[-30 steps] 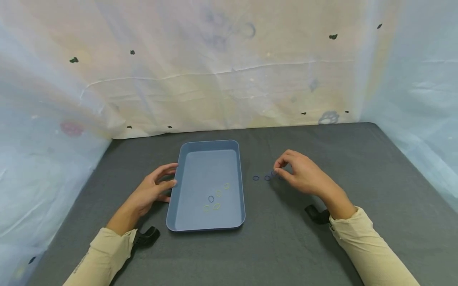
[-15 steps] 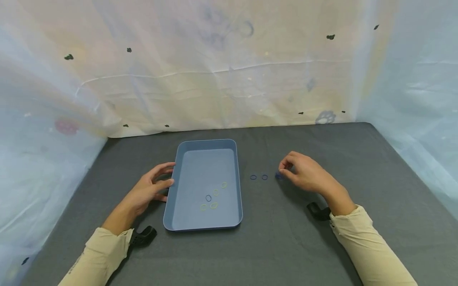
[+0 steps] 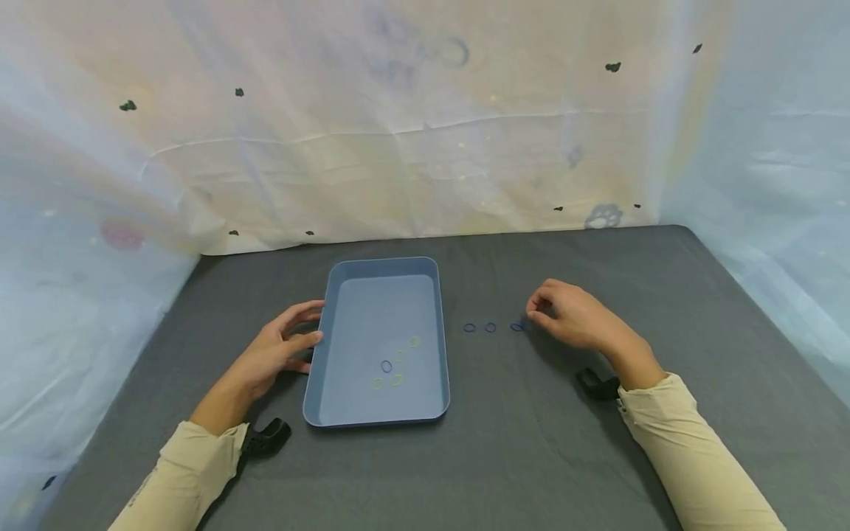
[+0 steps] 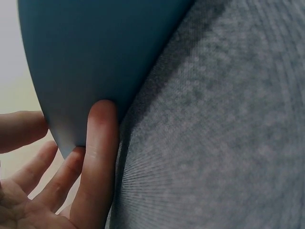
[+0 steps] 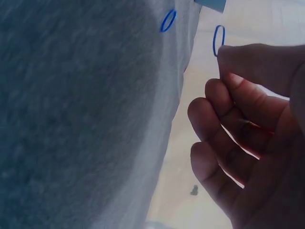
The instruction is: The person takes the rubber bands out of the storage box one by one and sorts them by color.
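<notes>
The right hand [image 3: 567, 317], nearer the right edge of the counter [image 3: 505, 457] than before, pinches 1 blue band [image 5: 214, 42], while the left hand [image 3: 268, 352], fingers apart, touches the tray [image 3: 381, 310] before printed sheeting [image 3: 425, 169].

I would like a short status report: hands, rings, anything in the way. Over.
Left hand touching blue tray. Right hand pinching thin blue ring. In between: only other blue rings on grey cloth.

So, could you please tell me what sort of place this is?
Probably a makeshift recording booth: patterned sheeting behind and beside a grey cloth-covered table, plus black wrist-worn devices.
</notes>
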Demonstrator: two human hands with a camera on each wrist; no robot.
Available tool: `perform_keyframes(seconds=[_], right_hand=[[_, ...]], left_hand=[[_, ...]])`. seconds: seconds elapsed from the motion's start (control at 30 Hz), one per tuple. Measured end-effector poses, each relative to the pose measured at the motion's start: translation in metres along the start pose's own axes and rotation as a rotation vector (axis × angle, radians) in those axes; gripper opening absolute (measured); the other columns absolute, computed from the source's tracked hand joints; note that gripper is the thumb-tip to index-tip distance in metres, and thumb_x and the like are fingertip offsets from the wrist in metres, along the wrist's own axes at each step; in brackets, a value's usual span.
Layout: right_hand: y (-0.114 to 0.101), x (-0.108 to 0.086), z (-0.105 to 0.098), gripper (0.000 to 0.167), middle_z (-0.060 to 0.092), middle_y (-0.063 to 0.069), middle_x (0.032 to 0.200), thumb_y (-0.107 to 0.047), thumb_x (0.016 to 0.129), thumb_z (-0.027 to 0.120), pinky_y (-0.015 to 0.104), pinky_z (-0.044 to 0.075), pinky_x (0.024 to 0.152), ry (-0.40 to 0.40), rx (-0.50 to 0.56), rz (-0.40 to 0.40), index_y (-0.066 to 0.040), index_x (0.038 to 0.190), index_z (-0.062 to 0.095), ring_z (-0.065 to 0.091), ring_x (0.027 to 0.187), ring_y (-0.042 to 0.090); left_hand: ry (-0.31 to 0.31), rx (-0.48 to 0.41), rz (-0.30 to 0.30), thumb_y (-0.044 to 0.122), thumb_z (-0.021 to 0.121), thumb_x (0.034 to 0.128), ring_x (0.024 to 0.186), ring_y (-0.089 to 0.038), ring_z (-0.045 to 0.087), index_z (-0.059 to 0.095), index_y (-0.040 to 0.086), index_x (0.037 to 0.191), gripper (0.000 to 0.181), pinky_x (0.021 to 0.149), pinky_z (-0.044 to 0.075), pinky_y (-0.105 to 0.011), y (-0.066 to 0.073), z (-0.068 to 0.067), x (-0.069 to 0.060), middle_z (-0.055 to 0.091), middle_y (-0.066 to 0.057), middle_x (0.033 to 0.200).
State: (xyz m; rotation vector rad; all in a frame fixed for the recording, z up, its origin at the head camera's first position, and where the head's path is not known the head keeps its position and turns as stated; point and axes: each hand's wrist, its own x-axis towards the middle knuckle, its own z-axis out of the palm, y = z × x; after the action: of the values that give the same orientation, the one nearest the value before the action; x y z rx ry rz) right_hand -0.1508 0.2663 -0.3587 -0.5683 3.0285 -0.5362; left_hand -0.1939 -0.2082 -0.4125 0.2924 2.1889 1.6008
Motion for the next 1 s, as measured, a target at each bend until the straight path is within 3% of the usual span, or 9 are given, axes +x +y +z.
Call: perform_keyframes(seconds=[1.0], right_hand=[[0.019, -0.001, 0.010, 0.007, 0.063, 0.001, 0.087, -0.013, 0.094, 0.067, 0.038, 0.048, 0.074, -0.051, -0.015, 0.007, -0.010, 0.089, 0.071, 0.056, 0.079, 0.012]], left_hand=[[0.014, 0.001, 0.006, 0.028, 0.061, 0.1005, 0.118, -0.031, 0.057, 0.030, 0.018, 0.156, 0.064, 0.071, 0.059, -0.040, 0.000, 0.004, -0.005, 0.030, -0.020, 0.157]])
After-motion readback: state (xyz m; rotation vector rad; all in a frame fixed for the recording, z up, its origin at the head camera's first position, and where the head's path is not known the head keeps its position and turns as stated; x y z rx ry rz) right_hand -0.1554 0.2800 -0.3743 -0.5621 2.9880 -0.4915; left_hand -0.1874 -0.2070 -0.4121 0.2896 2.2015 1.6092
